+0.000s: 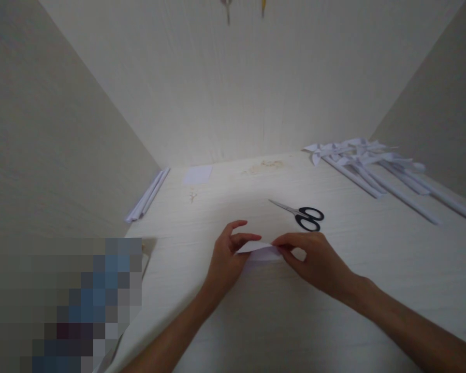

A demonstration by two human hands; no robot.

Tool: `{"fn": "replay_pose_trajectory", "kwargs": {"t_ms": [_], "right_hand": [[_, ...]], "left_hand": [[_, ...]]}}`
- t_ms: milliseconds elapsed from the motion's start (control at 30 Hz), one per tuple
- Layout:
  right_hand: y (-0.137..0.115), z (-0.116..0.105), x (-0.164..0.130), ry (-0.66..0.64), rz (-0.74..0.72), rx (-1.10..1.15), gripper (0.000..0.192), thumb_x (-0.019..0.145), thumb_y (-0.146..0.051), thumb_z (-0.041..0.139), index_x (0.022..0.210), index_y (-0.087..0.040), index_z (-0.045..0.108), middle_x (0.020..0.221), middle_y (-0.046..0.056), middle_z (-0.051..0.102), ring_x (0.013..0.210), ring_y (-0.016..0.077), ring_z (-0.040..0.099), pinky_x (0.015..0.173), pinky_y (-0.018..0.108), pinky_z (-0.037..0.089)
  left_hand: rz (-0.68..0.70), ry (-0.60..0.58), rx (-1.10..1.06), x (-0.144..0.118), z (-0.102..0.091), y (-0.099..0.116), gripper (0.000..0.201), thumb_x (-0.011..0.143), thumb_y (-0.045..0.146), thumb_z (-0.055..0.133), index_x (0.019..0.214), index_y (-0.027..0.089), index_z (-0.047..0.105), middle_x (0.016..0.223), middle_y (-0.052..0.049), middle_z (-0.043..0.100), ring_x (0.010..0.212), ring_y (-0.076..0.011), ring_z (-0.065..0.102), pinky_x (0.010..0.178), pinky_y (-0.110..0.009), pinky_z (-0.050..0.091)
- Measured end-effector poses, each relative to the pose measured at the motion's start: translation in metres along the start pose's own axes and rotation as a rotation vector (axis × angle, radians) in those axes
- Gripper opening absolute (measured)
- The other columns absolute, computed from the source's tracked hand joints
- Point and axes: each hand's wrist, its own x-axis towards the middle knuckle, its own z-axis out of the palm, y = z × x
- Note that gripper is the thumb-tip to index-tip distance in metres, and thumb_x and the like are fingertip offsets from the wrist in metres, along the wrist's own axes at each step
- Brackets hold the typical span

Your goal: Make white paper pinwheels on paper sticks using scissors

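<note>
Between my two hands is a small piece of white paper (259, 250), bent so that one part lies over another. My left hand (229, 254) grips its left end between thumb and fingers, with the index finger raised and curled. At the right end, my right hand (310, 254) pinches the paper with thumb and index finger. A pair of scissors (301, 213) with black handles lies just beyond my right hand, its blades pointing to the far left.
Several white paper pinwheels (357, 155) on rolled paper sticks lie at the far right. Rolled paper sticks (147, 196) rest by the left wall. A white paper square (198, 175) lies near the back wall (233, 93). The lower left is pixelated.
</note>
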Motion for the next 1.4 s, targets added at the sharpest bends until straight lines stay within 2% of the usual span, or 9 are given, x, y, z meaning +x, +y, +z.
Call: {"fn": "replay_pose_trajectory", "kwargs": {"t_ms": [233, 433, 567, 733, 900, 967, 1100, 1267, 1400], "right_hand": [[0.003, -0.005, 0.002, 0.154, 0.201, 0.222, 0.012, 0.074, -0.02, 0.052, 0.078, -0.02, 0.063, 0.072, 0.004, 0.069, 0.059, 0.0152, 0.063, 0.053, 0.025, 0.05], [0.009, -0.011, 0.007, 0.293, 0.367, 0.572, 0.015, 0.064, -0.031, 0.063, 0.071, -0.019, 0.059, 0.063, 0.004, 0.065, 0.055, 0.0148, 0.061, 0.046, 0.023, 0.048], [0.018, -0.011, 0.009, 0.3, 0.44, 0.717, 0.023, 0.059, -0.031, 0.068, 0.074, -0.018, 0.058, 0.063, 0.001, 0.062, 0.052, 0.012, 0.058, 0.046, 0.023, 0.047], [0.021, 0.0, 0.008, 0.067, 0.552, 0.875, 0.025, 0.054, -0.022, 0.071, 0.073, -0.016, 0.056, 0.068, -0.001, 0.06, 0.052, 0.0102, 0.059, 0.049, 0.022, 0.047], [0.011, 0.016, 0.007, 0.267, 0.584, 0.936, 0.025, 0.055, -0.024, 0.071, 0.064, -0.017, 0.049, 0.061, -0.005, 0.053, 0.049, 0.0077, 0.055, 0.049, 0.021, 0.047], [0.008, 0.022, 0.006, 0.292, 0.565, 0.896, 0.025, 0.056, -0.024, 0.07, 0.064, -0.018, 0.048, 0.058, -0.006, 0.051, 0.05, 0.0082, 0.055, 0.048, 0.02, 0.046], [0.009, 0.022, 0.004, 0.207, 0.438, 0.644, 0.019, 0.063, -0.029, 0.066, 0.065, -0.017, 0.051, 0.058, -0.002, 0.055, 0.053, 0.0119, 0.055, 0.046, 0.023, 0.044], [0.035, -0.01, 0.006, 0.232, 0.163, -0.081, 0.014, 0.078, -0.028, 0.05, 0.075, -0.017, 0.057, 0.075, 0.005, 0.059, 0.069, 0.0183, 0.056, 0.06, 0.031, 0.044], [0.065, -0.028, 0.009, 0.118, 0.2, -0.43, 0.013, 0.077, -0.027, 0.05, 0.082, -0.017, 0.057, 0.083, 0.007, 0.057, 0.079, 0.0227, 0.053, 0.064, 0.032, 0.042]], "left_hand": [[-0.163, -0.257, -0.081, -0.003, -0.007, 0.003, 0.047, 0.062, 0.014, 0.062, 0.108, 0.019, 0.052, 0.07, 0.0, 0.064, 0.058, -0.0113, 0.058, 0.054, -0.021, 0.042], [-0.227, -0.425, -0.24, -0.002, -0.011, -0.004, 0.052, 0.051, 0.01, 0.073, 0.1, 0.015, 0.056, 0.082, -0.005, 0.066, 0.072, -0.017, 0.061, 0.068, -0.028, 0.046], [-0.176, -0.242, -0.305, 0.005, -0.012, -0.01, 0.047, 0.056, 0.013, 0.071, 0.099, 0.015, 0.053, 0.071, -0.003, 0.066, 0.063, -0.0151, 0.062, 0.064, -0.027, 0.046], [-0.062, 0.096, -0.46, 0.011, -0.012, -0.013, 0.049, 0.058, 0.014, 0.069, 0.102, 0.018, 0.049, 0.064, 0.004, 0.062, 0.058, -0.0087, 0.059, 0.062, -0.021, 0.045], [-0.124, 0.024, -0.631, 0.005, 0.005, -0.017, 0.036, 0.06, 0.02, 0.069, 0.092, 0.014, 0.054, 0.082, -0.005, 0.066, 0.075, -0.0155, 0.062, 0.072, -0.028, 0.047], [-0.149, 0.011, -0.569, 0.001, 0.011, -0.017, 0.03, 0.061, 0.021, 0.068, 0.088, 0.012, 0.058, 0.083, -0.007, 0.067, 0.076, -0.0176, 0.062, 0.074, -0.031, 0.047], [-0.165, 0.207, -0.381, -0.002, 0.011, -0.014, 0.027, 0.06, 0.026, 0.07, 0.081, 0.01, 0.062, 0.08, -0.008, 0.068, 0.071, -0.0183, 0.063, 0.073, -0.032, 0.048], [-0.109, 0.273, -0.308, 0.008, -0.005, -0.006, 0.03, 0.058, 0.026, 0.071, 0.082, 0.01, 0.064, 0.084, -0.009, 0.069, 0.072, -0.0178, 0.063, 0.072, -0.03, 0.049], [-0.034, 0.233, -0.293, 0.023, -0.011, 0.009, 0.029, 0.055, 0.024, 0.072, 0.079, 0.009, 0.065, 0.079, -0.009, 0.069, 0.067, -0.0167, 0.062, 0.068, -0.029, 0.048]]}}
